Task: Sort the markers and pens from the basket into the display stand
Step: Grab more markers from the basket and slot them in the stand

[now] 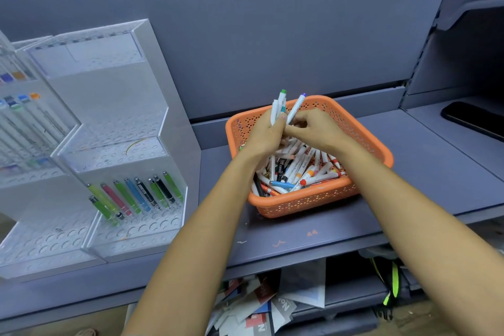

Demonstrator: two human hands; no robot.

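An orange perforated basket (362, 142) sits on the grey shelf, filled with several white markers and pens (297, 169). Above it my left hand (266, 135) grips a bundle of white markers (277, 106), one with a green cap standing up. My right hand (317, 127) touches the left and pinches a white marker with a purple cap (297, 105). To the left stands the clear stepped display stand (131, 150). Its lower tier holds several green, pink, blue and black pens (136, 195).
A second clear stand (24, 123) with coloured markers is at the far left. A dark phone-like slab (474, 118) lies on the right shelf. Papers (261, 305) and a black-and-green bag (390, 284) lie below the shelf edge.
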